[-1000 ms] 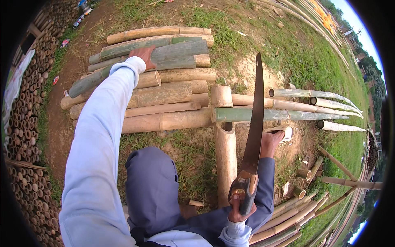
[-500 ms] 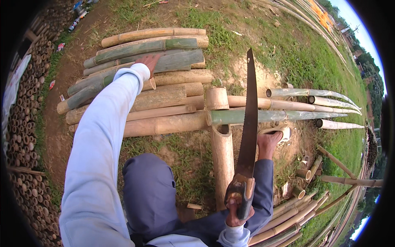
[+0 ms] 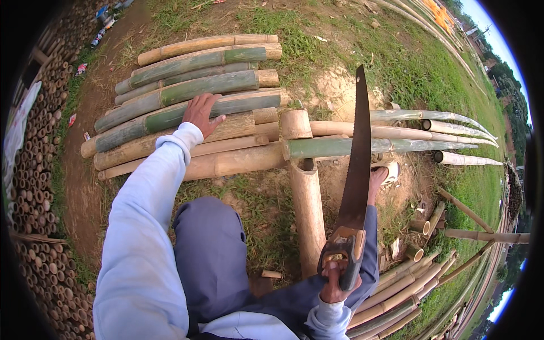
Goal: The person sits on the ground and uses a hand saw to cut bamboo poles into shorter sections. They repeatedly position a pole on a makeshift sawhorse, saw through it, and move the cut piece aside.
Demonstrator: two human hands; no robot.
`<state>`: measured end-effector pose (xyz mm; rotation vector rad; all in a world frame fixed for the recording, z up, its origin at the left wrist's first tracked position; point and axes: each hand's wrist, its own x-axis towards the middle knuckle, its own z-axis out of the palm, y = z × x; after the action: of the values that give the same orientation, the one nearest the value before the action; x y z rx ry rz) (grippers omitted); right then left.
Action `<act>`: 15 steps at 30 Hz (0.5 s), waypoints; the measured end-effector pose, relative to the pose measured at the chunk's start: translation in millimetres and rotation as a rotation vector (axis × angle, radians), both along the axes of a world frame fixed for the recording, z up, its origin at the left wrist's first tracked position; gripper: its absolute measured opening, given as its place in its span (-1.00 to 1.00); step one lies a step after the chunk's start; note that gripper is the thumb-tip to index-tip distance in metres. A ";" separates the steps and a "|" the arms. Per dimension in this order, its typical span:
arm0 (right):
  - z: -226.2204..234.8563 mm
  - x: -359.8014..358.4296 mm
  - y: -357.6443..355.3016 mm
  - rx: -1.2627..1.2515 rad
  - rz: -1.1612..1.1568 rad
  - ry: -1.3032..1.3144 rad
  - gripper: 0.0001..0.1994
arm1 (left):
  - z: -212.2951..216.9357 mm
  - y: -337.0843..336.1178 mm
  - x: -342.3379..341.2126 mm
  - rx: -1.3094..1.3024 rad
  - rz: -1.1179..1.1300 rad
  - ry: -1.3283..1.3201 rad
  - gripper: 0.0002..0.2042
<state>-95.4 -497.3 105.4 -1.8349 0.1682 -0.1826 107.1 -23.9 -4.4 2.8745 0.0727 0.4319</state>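
My left hand (image 3: pixel 201 115) rests with spread fingers on a greenish cut bamboo piece (image 3: pixel 164 120) in a row of similar lengths. No fingers wrap around the piece. Low in the picture, my right hand (image 3: pixel 334 283) is closed around the handle of a handsaw (image 3: pixel 357 164). The saw's long dark blade points up and away, its toothed edge facing left. Behind the blade, as seen from here, runs a long green bamboo pole (image 3: pixel 328 148). Its cut end lies by a thick upright bamboo post (image 3: pixel 306 218), with a short bamboo stub (image 3: pixel 296 123) just beyond.
Stacked bamboo with round ends showing (image 3: pixel 42 153) lines the left side. More long poles (image 3: pixel 462 157) extend to the right, and others (image 3: pixel 396 294) lie at lower right near a pole frame (image 3: pixel 481 235). My sandalled foot (image 3: pixel 385 174) is beyond the saw.
My left hand has drawn back toward me. The bamboo piece that lay slanted across the row now lies alongside the others. The saw has shifted slightly right in my right hand.
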 end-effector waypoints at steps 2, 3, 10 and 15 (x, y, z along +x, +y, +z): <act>6.2 -3.5 0.1 0.097 -0.082 -0.004 -0.92 | 8.8 -16.5 -18.0 0.005 -0.079 -0.101 -0.40; 10.6 -5.1 -1.3 0.146 -0.126 -0.011 -0.92 | 10.4 -24.0 -29.0 -0.021 -0.119 -0.063 -0.42; 52.6 -26.1 -46.7 0.192 -0.248 -0.134 -0.90 | -40.6 -53.5 -117.0 -0.529 -0.155 0.518 -0.61; 63.1 -50.4 -93.7 0.219 -0.336 -0.174 -0.88 | -87.3 -34.4 -147.9 -1.409 0.142 0.714 -0.67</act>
<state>-145.8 -591.0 168.5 -1.5547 0.3604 -0.5366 -40.8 -58.2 -91.7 1.4798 0.4727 -0.4923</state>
